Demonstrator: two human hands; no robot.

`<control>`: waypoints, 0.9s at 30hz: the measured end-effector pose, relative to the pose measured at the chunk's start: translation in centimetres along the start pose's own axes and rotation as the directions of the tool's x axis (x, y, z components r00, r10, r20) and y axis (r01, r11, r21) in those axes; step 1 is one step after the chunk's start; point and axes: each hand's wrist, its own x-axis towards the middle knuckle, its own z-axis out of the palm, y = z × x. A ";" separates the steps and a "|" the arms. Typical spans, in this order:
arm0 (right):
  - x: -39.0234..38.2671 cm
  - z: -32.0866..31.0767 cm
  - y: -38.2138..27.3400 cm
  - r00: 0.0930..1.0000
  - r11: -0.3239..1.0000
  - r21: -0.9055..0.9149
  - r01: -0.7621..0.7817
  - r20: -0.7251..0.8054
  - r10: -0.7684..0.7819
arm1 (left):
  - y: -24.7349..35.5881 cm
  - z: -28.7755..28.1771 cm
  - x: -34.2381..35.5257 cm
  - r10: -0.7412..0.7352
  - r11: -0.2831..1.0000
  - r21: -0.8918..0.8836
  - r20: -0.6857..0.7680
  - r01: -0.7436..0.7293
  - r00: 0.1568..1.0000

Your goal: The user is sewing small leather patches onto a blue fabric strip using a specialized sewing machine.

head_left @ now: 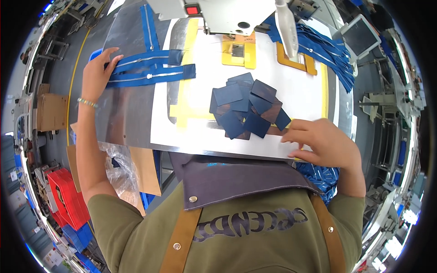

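My left hand (97, 75) is at the left ends of blue zippers, its thumb and a finger apart. Two of these, an upper zipper (150, 59) and a lower zipper (159, 74), lie sideways with dark square patches at their right ends. Another blue zipper (148, 29) runs away from me above them. My right hand (321, 141) hovers by the near edge of the worktop, its fingers bent and parted with nothing visible between them. Just left of it lies a loose pile of dark blue square patches (246, 102), some showing a brownish side.
A white machine head (218, 13) overhangs the far side. Below it sits a yellow frame (248, 55); an orange-yellow frame (296, 65) lies to its right. A bundle of blue zippers (325, 50) hangs at the far right. Red crates (66, 195) stand at lower left.
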 end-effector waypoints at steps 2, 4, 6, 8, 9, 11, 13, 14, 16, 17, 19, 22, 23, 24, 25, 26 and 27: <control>-0.7 0.6 0.2 0.997 0.997 -0.001 -0.073 0.009 0.073 | -4.3 3.2 -0.7 0.018 1.000 0.019 -0.132 -0.016 0.991; -1.3 1.6 0.8 0.974 0.974 0.051 -0.220 -0.044 0.223 | -4.1 3.6 0.2 0.004 0.999 0.032 -0.258 0.005 0.966; -1.8 2.3 1.4 0.970 0.967 0.110 -0.229 -0.054 0.236 | -1.3 2.8 0.6 0.005 1.000 -0.006 -0.348 -0.007 0.937; -2.0 2.7 2.1 0.967 0.968 0.138 -0.209 -0.116 0.226 | 2.8 2.5 1.0 0.030 0.987 -0.133 -0.396 -0.090 0.918; -1.9 2.3 2.3 0.969 0.969 0.137 -0.206 -0.110 0.222 | 5.4 2.6 0.8 0.053 0.965 -0.223 -0.354 -0.140 0.934; -1.3 1.3 2.8 0.987 0.983 0.104 -0.150 -0.041 0.155 | 9.2 2.8 0.3 0.357 0.871 -0.273 -0.219 -0.409 0.908; -0.7 0.8 3.4 0.992 0.991 0.057 -0.119 -0.036 0.121 | 9.8 4.4 -0.2 0.376 0.883 -0.247 -0.134 -0.399 0.917; -0.4 0.6 3.6 0.995 0.996 0.010 -0.089 -0.033 0.089 | 9.8 5.0 -0.5 0.394 0.892 -0.220 -0.050 -0.394 0.918; 0.3 -0.2 3.8 0.989 0.990 0.037 -0.133 -0.058 0.135 | 6.7 5.5 0.1 0.336 0.931 -0.137 -0.039 -0.338 0.941; 0.6 -0.5 3.8 0.979 0.982 0.061 -0.181 -0.086 0.186 | 4.5 5.9 0.6 0.280 0.958 -0.055 -0.038 -0.282 0.959; 1.1 -0.6 3.9 0.963 0.982 0.055 -0.180 -0.192 0.187 | 1.0 6.8 0.7 0.211 0.975 -0.062 -0.069 -0.215 0.975; 2.6 0.2 3.6 0.917 0.989 0.097 -0.112 -0.374 0.140 | -1.6 6.7 -0.2 0.077 0.996 0.061 -0.118 -0.070 0.990; 2.8 0.7 3.3 0.884 0.988 0.142 -0.064 -0.452 0.122 | -1.1 6.3 -0.4 0.068 0.996 0.067 -0.124 -0.060 0.990; 3.0 1.3 3.9 0.893 0.995 0.087 -0.044 -0.443 0.078 | -0.8 5.7 -0.6 0.082 0.996 0.050 -0.156 -0.075 0.984; 3.2 1.6 3.5 0.894 0.996 0.078 -0.041 -0.443 0.072 | 0.1 4.9 -0.5 0.100 0.995 0.027 -0.189 -0.097 0.977; 3.8 2.0 3.0 0.894 1.000 -0.019 -0.025 -0.447 0.014 | 1.8 4.1 -0.5 0.133 0.990 0.074 -0.280 -0.117 0.951; 4.3 2.3 2.6 0.894 0.993 -0.116 -0.010 -0.446 -0.043 | 3.2 3.5 -0.1 0.128 0.991 0.071 -0.284 -0.112 0.950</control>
